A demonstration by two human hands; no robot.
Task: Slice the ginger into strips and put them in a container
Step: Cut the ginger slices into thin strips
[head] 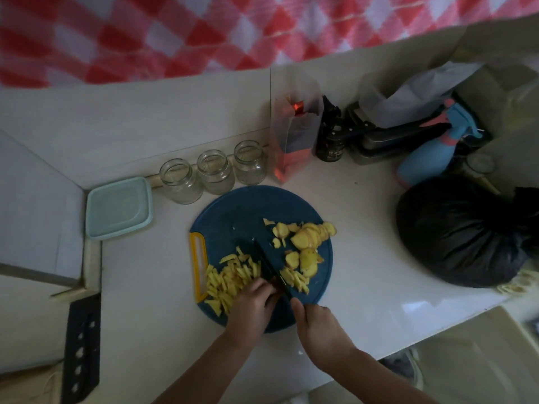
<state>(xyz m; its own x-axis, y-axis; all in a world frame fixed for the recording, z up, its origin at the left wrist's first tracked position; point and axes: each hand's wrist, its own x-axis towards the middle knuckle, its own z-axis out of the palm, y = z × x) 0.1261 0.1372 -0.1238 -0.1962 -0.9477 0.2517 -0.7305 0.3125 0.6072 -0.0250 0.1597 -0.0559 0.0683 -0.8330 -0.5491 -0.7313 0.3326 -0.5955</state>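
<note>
Lying beside left hand (250, 309): ginger strips (226, 282)

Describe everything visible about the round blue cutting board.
The round blue cutting board looks like matte plastic, with a yellow-rimmed slot handle on its left edge. It lies flat on the white counter, just nearer the person than three clear glass jars. Pale yellow ginger strips are piled on its left half, and uncut ginger slices lie on its right. A black-bladed knife, gripped by the right hand, crosses the middle. The left hand covers part of the near edge.
</note>
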